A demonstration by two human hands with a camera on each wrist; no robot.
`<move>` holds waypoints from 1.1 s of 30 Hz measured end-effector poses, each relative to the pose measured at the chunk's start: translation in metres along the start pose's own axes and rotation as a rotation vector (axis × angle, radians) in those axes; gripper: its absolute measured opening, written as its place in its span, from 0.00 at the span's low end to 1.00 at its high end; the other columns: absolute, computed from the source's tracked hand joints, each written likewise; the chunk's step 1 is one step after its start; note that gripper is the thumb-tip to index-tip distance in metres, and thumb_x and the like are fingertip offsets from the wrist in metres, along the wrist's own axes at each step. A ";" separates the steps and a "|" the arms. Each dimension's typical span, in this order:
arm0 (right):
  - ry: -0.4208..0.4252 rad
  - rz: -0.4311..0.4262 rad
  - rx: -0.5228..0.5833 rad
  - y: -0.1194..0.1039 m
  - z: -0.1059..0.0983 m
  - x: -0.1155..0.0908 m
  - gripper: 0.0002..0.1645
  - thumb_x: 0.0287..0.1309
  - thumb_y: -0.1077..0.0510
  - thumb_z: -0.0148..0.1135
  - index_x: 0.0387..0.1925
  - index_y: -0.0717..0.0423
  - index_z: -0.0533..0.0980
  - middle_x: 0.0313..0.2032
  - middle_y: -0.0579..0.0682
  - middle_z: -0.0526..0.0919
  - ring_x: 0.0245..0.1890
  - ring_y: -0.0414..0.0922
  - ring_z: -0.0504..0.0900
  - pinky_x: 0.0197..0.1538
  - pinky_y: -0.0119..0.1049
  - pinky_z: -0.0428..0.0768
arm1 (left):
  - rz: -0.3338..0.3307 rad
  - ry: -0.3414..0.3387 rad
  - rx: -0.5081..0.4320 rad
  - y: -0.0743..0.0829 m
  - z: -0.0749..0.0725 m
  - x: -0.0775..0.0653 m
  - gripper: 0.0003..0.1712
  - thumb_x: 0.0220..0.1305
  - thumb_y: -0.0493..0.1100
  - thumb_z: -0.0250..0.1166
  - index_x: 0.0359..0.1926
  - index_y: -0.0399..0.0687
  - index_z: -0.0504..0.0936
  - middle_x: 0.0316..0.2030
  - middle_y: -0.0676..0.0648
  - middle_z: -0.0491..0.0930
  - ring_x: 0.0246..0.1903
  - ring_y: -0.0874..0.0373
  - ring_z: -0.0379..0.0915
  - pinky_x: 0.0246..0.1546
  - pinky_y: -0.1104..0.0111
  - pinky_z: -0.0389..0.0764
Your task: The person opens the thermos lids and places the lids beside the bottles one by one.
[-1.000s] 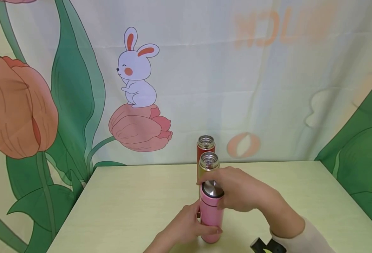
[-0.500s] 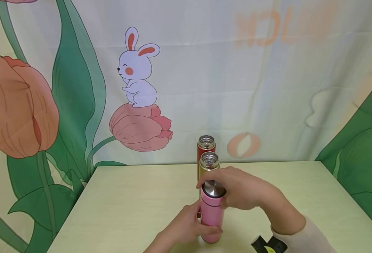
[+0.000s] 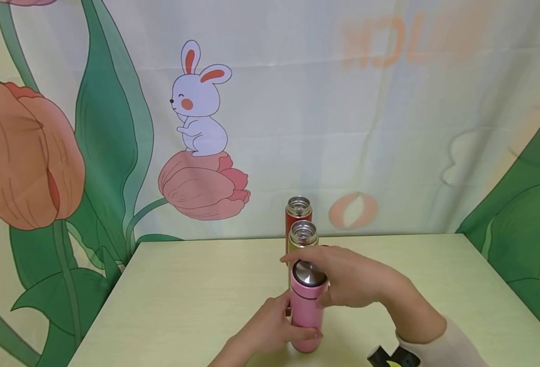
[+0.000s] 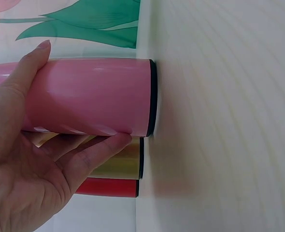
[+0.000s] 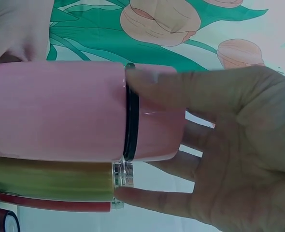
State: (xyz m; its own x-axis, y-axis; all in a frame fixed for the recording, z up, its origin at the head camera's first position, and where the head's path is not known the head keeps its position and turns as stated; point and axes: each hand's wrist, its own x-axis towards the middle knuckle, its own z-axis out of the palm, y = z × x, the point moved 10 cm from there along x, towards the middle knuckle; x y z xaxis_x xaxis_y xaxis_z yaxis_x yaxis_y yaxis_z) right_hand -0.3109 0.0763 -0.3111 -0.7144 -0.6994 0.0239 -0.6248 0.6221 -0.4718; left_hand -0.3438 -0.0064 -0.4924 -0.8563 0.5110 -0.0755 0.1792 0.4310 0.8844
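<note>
A pink thermos (image 3: 307, 310) stands upright on the table with its steel-topped lid (image 3: 309, 274) on. My left hand (image 3: 270, 325) grips the lower body. In the left wrist view its thumb lies on one side of the pink thermos (image 4: 89, 96) and its fingers on the other. My right hand (image 3: 352, 278) holds the lid from the right. In the right wrist view the thumb touches the dark seam under the lid (image 5: 157, 130); the fingers are spread behind it, partly hidden. Behind stand a yellow-green thermos (image 3: 303, 235) and a red thermos (image 3: 292, 222), both lidless.
The pale table (image 3: 196, 285) runs back to a printed cloth backdrop (image 3: 270, 102) with tulips and a rabbit. The three thermoses stand in a line, one behind another. A black device (image 3: 393, 357) sits at the right wrist.
My right hand's fingers and thumb have shifted slightly around the lid, the index fingertip reaching a little farther left. The left hand and the thermoses stay almost where they were.
</note>
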 end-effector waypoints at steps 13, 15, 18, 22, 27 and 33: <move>0.242 0.258 -0.224 -0.006 -0.011 -0.008 0.40 0.47 0.35 0.81 0.59 0.44 0.77 0.46 0.42 0.79 0.42 0.41 0.78 0.37 0.39 0.78 | 0.030 0.005 0.020 0.004 -0.001 -0.003 0.38 0.54 0.63 0.79 0.65 0.78 0.73 0.49 0.65 0.84 0.52 0.65 0.79 0.55 0.58 0.80; 0.256 0.329 -0.245 -0.005 -0.011 -0.009 0.44 0.45 0.31 0.80 0.59 0.46 0.77 0.41 0.42 0.78 0.38 0.41 0.77 0.34 0.39 0.77 | 0.020 0.006 0.024 0.003 -0.001 -0.002 0.37 0.54 0.63 0.79 0.64 0.79 0.74 0.49 0.64 0.84 0.51 0.65 0.79 0.54 0.59 0.80; 0.278 0.392 -0.293 -0.005 -0.009 -0.011 0.47 0.44 0.27 0.78 0.58 0.50 0.77 0.35 0.44 0.75 0.32 0.42 0.76 0.29 0.39 0.75 | 0.010 0.004 0.018 0.003 -0.001 -0.002 0.36 0.54 0.63 0.79 0.63 0.80 0.74 0.49 0.64 0.84 0.51 0.64 0.79 0.54 0.60 0.80; 0.320 0.422 -0.361 -0.007 -0.007 -0.011 0.42 0.46 0.28 0.78 0.49 0.55 0.79 0.30 0.46 0.73 0.25 0.44 0.74 0.26 0.39 0.74 | 0.014 0.009 0.012 0.003 -0.001 -0.003 0.36 0.53 0.63 0.79 0.62 0.78 0.76 0.46 0.64 0.85 0.50 0.66 0.80 0.53 0.62 0.80; 0.362 0.403 -0.430 -0.013 -0.004 -0.009 0.34 0.47 0.35 0.80 0.38 0.58 0.78 0.27 0.49 0.73 0.23 0.47 0.76 0.25 0.41 0.77 | 0.049 0.019 0.010 0.005 0.000 -0.003 0.34 0.53 0.60 0.80 0.60 0.73 0.77 0.44 0.64 0.86 0.48 0.68 0.81 0.52 0.67 0.80; 0.385 0.364 -0.435 -0.016 -0.006 -0.006 0.29 0.47 0.41 0.81 0.36 0.59 0.78 0.26 0.50 0.74 0.24 0.46 0.75 0.26 0.39 0.77 | 0.053 0.020 0.022 0.006 0.000 -0.002 0.35 0.53 0.61 0.80 0.61 0.74 0.76 0.44 0.64 0.87 0.48 0.68 0.81 0.53 0.66 0.80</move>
State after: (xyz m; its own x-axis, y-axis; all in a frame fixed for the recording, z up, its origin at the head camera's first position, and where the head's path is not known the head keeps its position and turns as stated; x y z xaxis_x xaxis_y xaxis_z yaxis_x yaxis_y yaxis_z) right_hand -0.2979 0.0726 -0.2986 -0.9138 -0.2937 0.2807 -0.3356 0.9350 -0.1143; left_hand -0.3409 -0.0051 -0.4868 -0.8549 0.5184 -0.0194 0.2351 0.4204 0.8763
